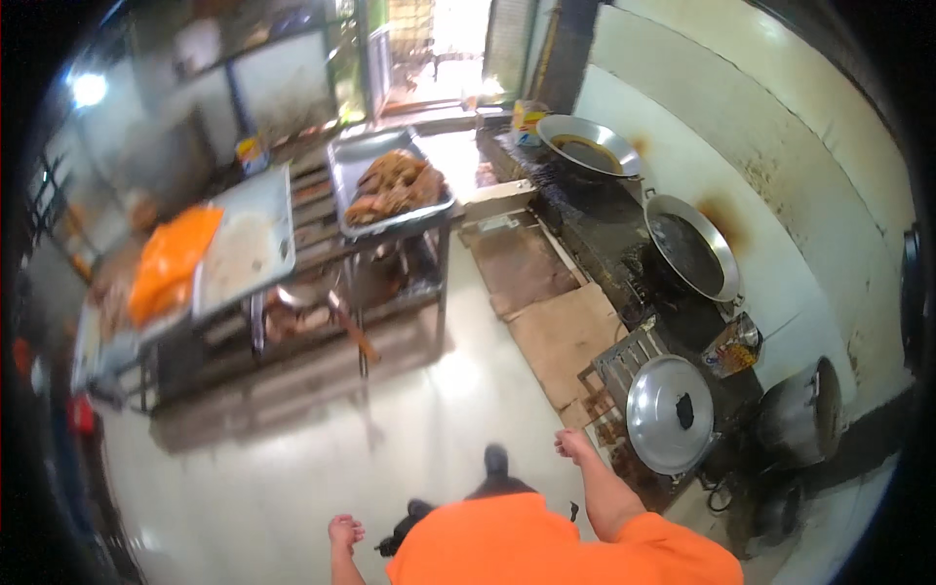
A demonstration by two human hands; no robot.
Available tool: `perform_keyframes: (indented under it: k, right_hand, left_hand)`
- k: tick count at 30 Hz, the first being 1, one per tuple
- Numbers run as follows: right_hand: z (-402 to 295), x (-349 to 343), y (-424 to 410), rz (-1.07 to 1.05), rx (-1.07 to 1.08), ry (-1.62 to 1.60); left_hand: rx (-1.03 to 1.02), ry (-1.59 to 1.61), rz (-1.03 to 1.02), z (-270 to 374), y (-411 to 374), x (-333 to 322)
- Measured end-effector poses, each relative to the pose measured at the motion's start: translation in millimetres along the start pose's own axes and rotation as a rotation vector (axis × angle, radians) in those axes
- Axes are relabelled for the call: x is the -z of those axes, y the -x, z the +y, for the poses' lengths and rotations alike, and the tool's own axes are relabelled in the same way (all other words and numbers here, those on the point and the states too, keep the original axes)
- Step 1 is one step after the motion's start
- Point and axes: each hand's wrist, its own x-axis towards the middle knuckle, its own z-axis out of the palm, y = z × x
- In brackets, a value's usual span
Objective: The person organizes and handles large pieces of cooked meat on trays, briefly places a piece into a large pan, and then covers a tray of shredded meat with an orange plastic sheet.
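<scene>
Low at the left of the body hangs my left hand [346, 529], its fingers loosely curled, with nothing seen in it. My right hand [571, 444] is held out over the floor beside the cardboard [563, 344], fingers curled; whether it is fully closed is hard to tell. Nearest to it on the right is a round metal lid [669, 415] with a black handle patch. Two wide metal woks [687, 248] [591, 146] holding dark liquid sit along the sooty stove counter [578, 212].
A slatted table [314, 248] on the left bears a metal tray [338, 172] of brown meat [398, 186], a pale tray [281, 219] and an orange plastic bag [172, 263]. A large blackened pot [793, 417] stands at the right. A doorway [439, 66] lies ahead.
</scene>
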Motion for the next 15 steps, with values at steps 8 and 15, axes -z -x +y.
perform_keyframes:
  k: [8,15]
  right_hand:
    - [14,-26,93,-0.129,-0.067,0.234]
    - [-18,-72,126,-0.075,0.034,0.239]
  left_hand:
    - [0.322,0.444,0.116,-146,-19,108]
    - [0.396,0.48,0.09,-192,-12,117]
